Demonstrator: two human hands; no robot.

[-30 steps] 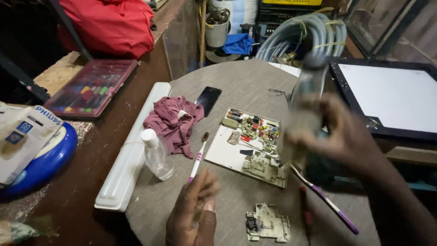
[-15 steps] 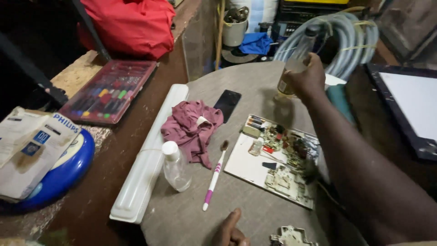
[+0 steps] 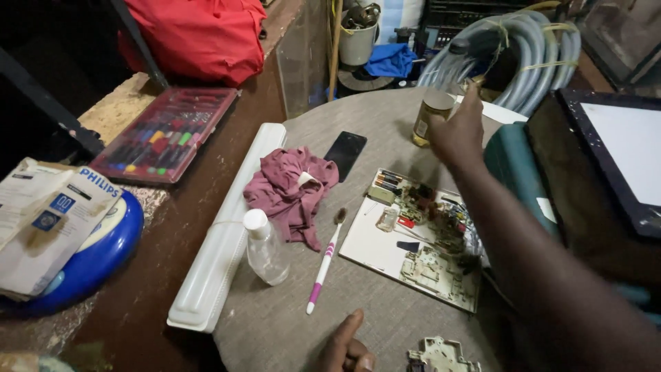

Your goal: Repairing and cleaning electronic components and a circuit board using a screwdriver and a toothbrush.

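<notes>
My right hand (image 3: 460,129) reaches to the far side of the round grey table (image 3: 275,324) and grips a small yellowish jar (image 3: 432,117) that stands on the tabletop. My left hand (image 3: 346,348) rests at the near edge with fingers curled, holding nothing. Between them lies a white circuit board (image 3: 413,238) crowded with components. A pink and white toothbrush (image 3: 325,260) lies left of the board. A small clear bottle with a white cap (image 3: 264,246) stands beside it. A maroon cloth (image 3: 289,189) is bunched next to a black phone (image 3: 345,154).
A long white tube fixture (image 3: 227,227) lies along the table's left edge. A smaller circuit piece (image 3: 441,355) sits at the near edge. A red case of screwdriver bits (image 3: 165,133), a red bag (image 3: 196,34), coiled grey hose (image 3: 516,45) and a dark framed panel (image 3: 620,151) surround the table.
My right hand carried the jar from above the circuit board to the table's far side and set it down. The left hand drew back to the near edge.
</notes>
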